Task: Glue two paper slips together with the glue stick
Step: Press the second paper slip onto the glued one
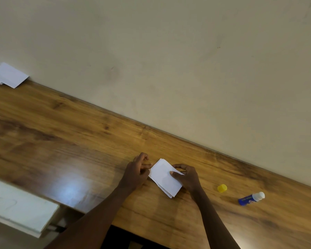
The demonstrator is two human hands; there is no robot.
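Both hands hold the paper slips (164, 178) on the tabletop (79, 141): left hand (138, 169) pinches their near corner, right hand (187, 177) grips the opposite edge, thumb on top. Right of the right hand lie a yellow cap (222, 188) and, farther out, the uncapped glue stick (250, 198).

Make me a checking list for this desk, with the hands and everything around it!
Surface: wooden desk, glare patch near the left.
Job's things: paper slips in a small stack on the desk; glue stick lying uncapped to the right; yellow cap apart beside it.
Clutter: paper pile far left by the wall; white panel at lower left.
Hands: right hand grips the slips, thumb on top; left hand at their left edge, grip unclear.
Cables: nothing seen.
Surroundings: plain cream wall behind the desk.
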